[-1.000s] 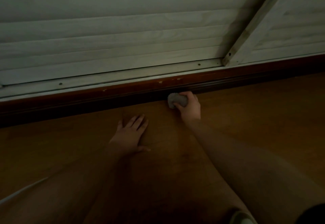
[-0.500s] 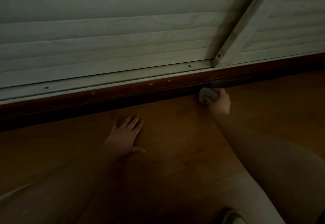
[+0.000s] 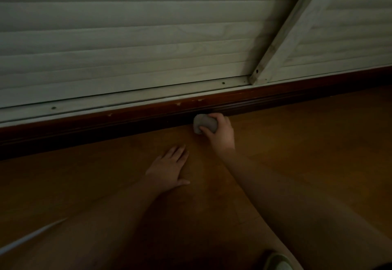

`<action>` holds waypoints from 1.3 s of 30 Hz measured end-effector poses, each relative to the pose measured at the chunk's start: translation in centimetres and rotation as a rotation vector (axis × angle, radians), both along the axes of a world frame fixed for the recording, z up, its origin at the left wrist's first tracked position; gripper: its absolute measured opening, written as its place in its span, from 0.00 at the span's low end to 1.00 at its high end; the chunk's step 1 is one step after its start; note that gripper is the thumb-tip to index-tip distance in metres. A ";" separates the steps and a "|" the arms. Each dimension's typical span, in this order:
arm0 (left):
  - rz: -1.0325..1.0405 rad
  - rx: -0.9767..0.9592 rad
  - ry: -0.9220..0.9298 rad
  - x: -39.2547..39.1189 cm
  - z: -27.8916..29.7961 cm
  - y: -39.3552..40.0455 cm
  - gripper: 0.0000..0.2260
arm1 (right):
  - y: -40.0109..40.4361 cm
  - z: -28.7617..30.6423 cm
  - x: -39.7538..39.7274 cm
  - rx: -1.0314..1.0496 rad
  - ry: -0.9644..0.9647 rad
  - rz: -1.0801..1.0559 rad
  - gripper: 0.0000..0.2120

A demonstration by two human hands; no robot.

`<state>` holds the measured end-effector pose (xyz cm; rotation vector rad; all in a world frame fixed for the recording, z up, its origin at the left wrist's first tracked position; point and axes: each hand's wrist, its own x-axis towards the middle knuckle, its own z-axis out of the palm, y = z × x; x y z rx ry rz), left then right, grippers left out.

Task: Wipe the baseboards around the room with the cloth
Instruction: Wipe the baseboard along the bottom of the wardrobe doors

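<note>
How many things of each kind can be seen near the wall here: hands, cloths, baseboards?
Hands: 2, left hand flat on the floor, right hand holding the cloth
Cloths: 1, grey cloth
Baseboards: 1, dark baseboard
Total: 4

Two bare arms and hands, seen in dim light

The left hand (image 3: 167,169) and right hand (image 3: 220,133) wear no gloves, rings or watch, as far as the gloom allows. Both forearms are uncovered, with no sleeve down to the lower edge of view. The fingers (image 3: 179,153) are slim, nails short; finer detail is lost in shadow.
</note>
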<state>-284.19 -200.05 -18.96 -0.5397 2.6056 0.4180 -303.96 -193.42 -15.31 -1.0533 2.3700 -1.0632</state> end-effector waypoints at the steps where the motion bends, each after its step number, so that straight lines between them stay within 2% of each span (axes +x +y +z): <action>1: 0.000 -0.004 -0.009 -0.1 -0.1 0.1 0.45 | -0.4 0.0 0.3 -0.001 0.005 0.022 0.20; 8: -0.032 -0.015 -0.010 -0.4 -0.3 -0.6 0.46 | -1.1 0.1 -0.6 -0.008 0.021 0.049 0.19; 18: -0.084 -0.036 -0.053 -1.7 0.1 -1.0 0.49 | 2.3 1.4 -9.5 0.051 0.043 -0.052 0.19; 23: -0.091 -0.036 -0.051 -1.6 0.2 -1.2 0.48 | 4.2 1.9 -13.7 0.066 0.009 -0.403 0.21; 25: -0.096 -0.046 -0.041 -1.5 0.2 -1.2 0.48 | 4.7 2.2 -14.5 0.056 -0.012 -0.463 0.22; 30: -0.099 -0.046 -0.049 -1.8 0.4 -1.2 0.49 | 4.8 2.2 -12.1 0.008 -0.008 -0.365 0.21; 39: -0.079 -0.024 -0.081 -1.8 1.1 -0.8 0.48 | 0.7 1.8 -3.1 -0.054 0.036 0.041 0.20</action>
